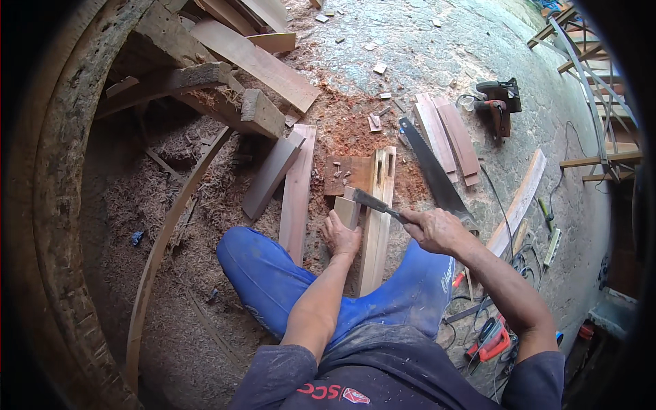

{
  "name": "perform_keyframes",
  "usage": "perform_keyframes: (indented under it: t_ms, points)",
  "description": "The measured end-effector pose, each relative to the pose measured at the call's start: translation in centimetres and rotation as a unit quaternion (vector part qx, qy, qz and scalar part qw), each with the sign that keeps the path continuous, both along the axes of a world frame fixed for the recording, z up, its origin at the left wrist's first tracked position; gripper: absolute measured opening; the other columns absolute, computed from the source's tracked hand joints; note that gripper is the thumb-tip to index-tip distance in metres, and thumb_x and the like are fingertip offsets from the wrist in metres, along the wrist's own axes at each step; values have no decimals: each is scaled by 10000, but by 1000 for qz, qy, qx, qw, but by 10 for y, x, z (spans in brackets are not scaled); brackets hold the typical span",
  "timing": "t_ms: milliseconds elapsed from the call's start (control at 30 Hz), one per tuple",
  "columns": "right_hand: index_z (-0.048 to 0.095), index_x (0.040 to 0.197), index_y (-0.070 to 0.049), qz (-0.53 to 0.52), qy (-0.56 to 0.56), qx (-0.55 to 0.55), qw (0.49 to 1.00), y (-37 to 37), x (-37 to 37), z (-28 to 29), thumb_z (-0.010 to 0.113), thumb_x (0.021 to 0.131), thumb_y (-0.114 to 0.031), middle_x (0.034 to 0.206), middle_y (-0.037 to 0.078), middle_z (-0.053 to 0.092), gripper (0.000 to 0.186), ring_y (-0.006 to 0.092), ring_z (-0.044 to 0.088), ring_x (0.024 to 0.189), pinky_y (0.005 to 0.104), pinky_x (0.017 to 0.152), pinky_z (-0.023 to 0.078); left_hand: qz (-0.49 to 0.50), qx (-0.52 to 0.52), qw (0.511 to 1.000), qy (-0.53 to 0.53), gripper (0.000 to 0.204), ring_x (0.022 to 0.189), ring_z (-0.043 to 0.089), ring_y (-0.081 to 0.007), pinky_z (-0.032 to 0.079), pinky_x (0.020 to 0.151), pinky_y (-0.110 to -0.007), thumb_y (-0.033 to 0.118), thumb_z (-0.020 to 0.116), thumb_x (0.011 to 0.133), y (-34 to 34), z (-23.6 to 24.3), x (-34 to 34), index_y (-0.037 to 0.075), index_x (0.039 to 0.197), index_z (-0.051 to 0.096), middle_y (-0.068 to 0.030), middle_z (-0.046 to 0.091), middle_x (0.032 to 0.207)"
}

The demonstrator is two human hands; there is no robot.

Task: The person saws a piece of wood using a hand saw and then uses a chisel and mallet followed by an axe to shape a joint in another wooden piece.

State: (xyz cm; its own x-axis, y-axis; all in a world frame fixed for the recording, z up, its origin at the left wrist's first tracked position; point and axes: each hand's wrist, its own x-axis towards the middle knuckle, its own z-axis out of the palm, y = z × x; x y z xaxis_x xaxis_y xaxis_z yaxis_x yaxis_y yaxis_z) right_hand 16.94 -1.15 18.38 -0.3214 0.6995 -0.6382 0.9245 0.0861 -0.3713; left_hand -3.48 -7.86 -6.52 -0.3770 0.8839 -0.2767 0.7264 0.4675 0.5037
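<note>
My left hand (342, 236) is closed around the near part of a short pale wood block (346, 213). My right hand (436, 229) grips a chisel (370, 199) with a dark, broad blade and a narrow neck; most of its handle is hidden in my fist. The blade lies across toward the block's far upper end, and whether it touches cannot be made out. Beside the block, between my knees, a long pale timber (376, 239) points away from me, two dark slots cut near its far end. A reddish-brown board (352, 171) is partly beneath it.
A handsaw (432, 167) lies to the right, near two pinkish boards (447, 137) and a circular saw (497, 109). More planks (298, 191) lie left of the timber. A red power tool (490, 339) and cables are by my right side. Shavings (184, 273) cover the left floor.
</note>
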Motion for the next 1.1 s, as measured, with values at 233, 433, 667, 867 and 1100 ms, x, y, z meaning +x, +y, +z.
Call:
perform_keyframes:
  t_ms: [233, 433, 667, 867, 1100]
  points:
    - [653, 1292, -212, 3, -4, -11, 1000, 6, 2, 7, 518, 1011, -343, 989, 218, 733, 338, 441, 701, 955, 568, 853, 551, 6, 12, 1000, -9, 882, 1216, 499, -447, 395, 1084, -532, 234, 822, 688, -8, -4, -2, 0, 1418, 385, -239, 533, 1256]
    - [658, 1284, -214, 25, 14, 30, 999, 2, -5, -25, 526, 995, -334, 973, 213, 740, 340, 426, 705, 947, 564, 826, 559, -11, 6, 1000, 20, 845, 1218, 499, -463, 409, 1075, -537, 259, 799, 711, -8, 2, 3, 6, 1410, 395, -226, 527, 1286]
    - [657, 1307, -205, 36, -5, 1, 999, 10, 6, -9, 534, 1004, -335, 1010, 211, 740, 352, 415, 711, 958, 561, 848, 557, -10, -23, 1000, 15, 894, 1235, 493, -457, 408, 1081, -531, 268, 804, 715, -19, 1, 0, 3, 1457, 382, -230, 519, 1307]
    - [642, 1339, -209, 42, -3, 17, 999, 4, 4, -3, 531, 1005, -341, 992, 222, 734, 376, 434, 703, 960, 555, 881, 554, 1, -10, 1000, 14, 915, 1229, 495, -450, 407, 1083, -531, 267, 817, 710, -9, 1, 1, -10, 1462, 376, -232, 521, 1294]
    - [660, 1238, -168, 46, -2, -7, 999, 10, -5, -22, 526, 1001, -343, 1012, 197, 737, 323, 404, 709, 977, 561, 857, 553, -1, -2, 1000, -19, 889, 1236, 490, -458, 403, 1087, -527, 274, 813, 718, -13, 5, 0, -18, 1441, 385, -242, 525, 1297]
